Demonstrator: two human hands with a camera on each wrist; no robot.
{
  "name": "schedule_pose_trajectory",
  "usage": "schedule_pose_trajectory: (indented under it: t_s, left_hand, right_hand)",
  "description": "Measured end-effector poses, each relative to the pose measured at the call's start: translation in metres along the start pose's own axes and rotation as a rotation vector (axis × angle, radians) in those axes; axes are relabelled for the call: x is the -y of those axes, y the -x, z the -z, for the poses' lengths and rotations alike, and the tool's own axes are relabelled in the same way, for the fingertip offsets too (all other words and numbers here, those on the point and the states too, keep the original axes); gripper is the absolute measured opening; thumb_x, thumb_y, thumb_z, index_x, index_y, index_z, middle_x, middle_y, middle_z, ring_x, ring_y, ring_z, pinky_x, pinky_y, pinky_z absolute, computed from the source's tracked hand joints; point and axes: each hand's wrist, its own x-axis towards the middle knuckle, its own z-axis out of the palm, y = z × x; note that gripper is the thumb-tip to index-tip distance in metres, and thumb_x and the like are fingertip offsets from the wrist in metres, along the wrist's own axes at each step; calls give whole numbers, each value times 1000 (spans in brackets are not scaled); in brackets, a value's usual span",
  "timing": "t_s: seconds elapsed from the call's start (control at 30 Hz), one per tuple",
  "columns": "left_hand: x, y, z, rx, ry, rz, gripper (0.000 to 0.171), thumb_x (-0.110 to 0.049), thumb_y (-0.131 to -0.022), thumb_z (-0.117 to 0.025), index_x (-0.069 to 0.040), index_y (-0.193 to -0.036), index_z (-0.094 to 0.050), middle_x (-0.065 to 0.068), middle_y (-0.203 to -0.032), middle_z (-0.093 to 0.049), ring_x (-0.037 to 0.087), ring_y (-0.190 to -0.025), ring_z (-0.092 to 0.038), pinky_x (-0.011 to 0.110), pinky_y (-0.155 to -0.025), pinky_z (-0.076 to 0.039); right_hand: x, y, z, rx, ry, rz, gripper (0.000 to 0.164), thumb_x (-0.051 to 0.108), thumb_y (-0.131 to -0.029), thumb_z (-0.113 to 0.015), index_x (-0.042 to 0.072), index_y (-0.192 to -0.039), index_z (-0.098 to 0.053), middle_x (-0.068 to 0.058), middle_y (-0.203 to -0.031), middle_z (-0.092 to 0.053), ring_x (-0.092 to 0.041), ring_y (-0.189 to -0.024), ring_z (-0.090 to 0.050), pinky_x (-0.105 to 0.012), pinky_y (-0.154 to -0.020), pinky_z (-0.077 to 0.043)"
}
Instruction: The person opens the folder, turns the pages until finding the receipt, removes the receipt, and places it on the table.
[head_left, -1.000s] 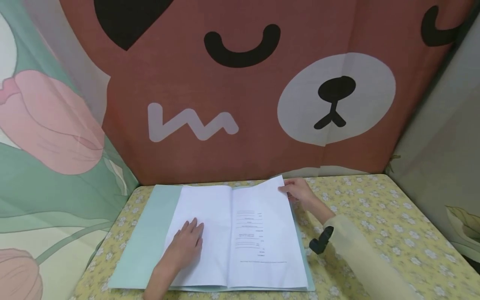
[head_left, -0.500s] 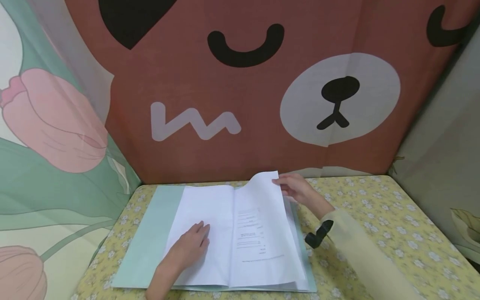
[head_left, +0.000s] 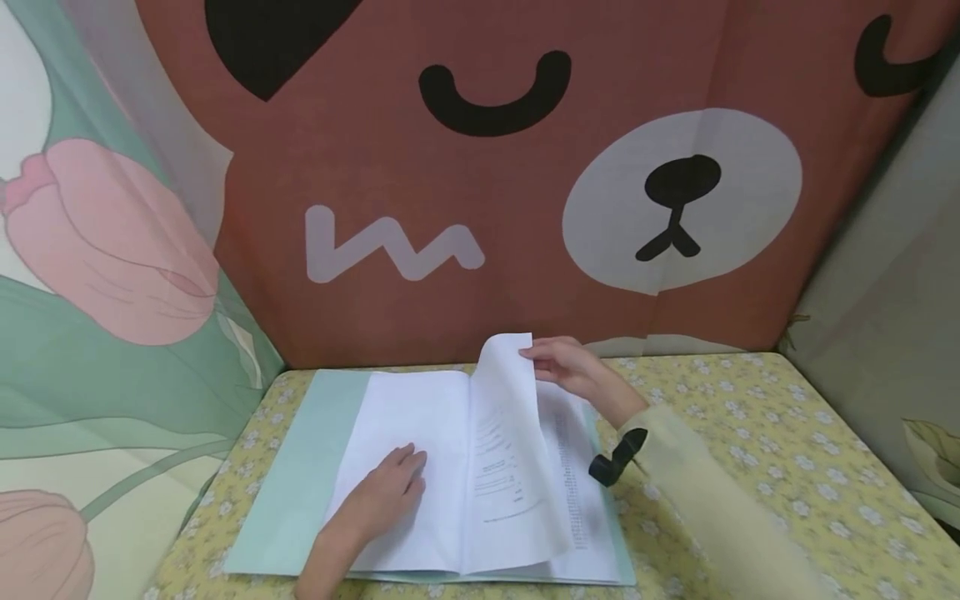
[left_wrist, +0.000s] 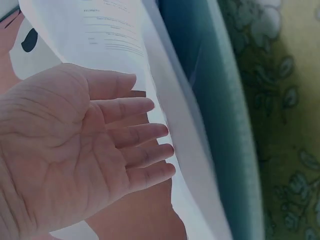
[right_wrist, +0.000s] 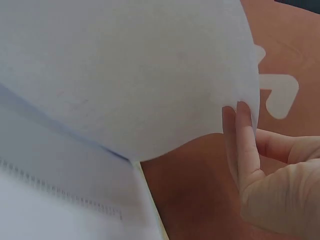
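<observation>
A pale green folder (head_left: 288,492) lies spread on the table with white pages inside. On its left page (head_left: 405,408) rests my left hand (head_left: 386,492), palm down; the left wrist view shows its fingers (left_wrist: 145,132) straight. My right hand (head_left: 573,371) pinches the far outer corner of a printed sheet (head_left: 506,433) between thumb and fingers. That sheet stands raised and bows leftward from the fold. Beneath it another page (head_left: 581,467) with a column of small print shows. In the right wrist view the fingers (right_wrist: 245,145) lie on the sheet's underside.
The table wears a yellow floral cloth (head_left: 750,442). Behind it hangs a brown fabric backdrop (head_left: 390,317) with a bear face, close to the folder's far edge. A flowered curtain (head_left: 135,392) hangs at the left. A black strap device (head_left: 618,458) sits on the right wrist.
My right hand has moved left, lifting the sheet's outer edge up and over toward the fold, uncovering the printed page below. My left hand has shifted slightly right in view.
</observation>
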Motion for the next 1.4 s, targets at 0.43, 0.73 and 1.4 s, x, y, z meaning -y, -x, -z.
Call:
schedule_pose_trajectory:
  t_s: [0.43,0.73,1.4]
  left_hand:
    - [-9,9,19,-4,453,-86,49,-36,-109,-52,-1,-143,-60,16,-142,-62,37,-126,-62,55,-104,-51]
    - [-9,12,34,107,925,-14,71,-49,-109,-48,11,-147,-47,27,-141,-59,36,-123,-65,43,-90,-61]
    - [-25,19,74,-52,917,141,62,-35,-104,-62,0,-152,-46,15,-138,-62,26,-111,-67,43,-86,-59]
  right_hand:
    - [4,-11,-32,14,-21,-28,51,-3,-102,-60,-11,-149,-44,-14,-122,-63,-16,-88,-70,-38,-102,-53]
    - [5,-16,-61,23,-27,-6,47,-2,-101,-63,-10,-145,-50,-15,-120,-65,-17,-87,-72,-35,-91,-58]
    - [-9,-29,-122,-67,-41,45,41,-5,-94,-72,-10,-133,-61,-20,-122,-65,-29,-105,-71,-35,-89,-60]
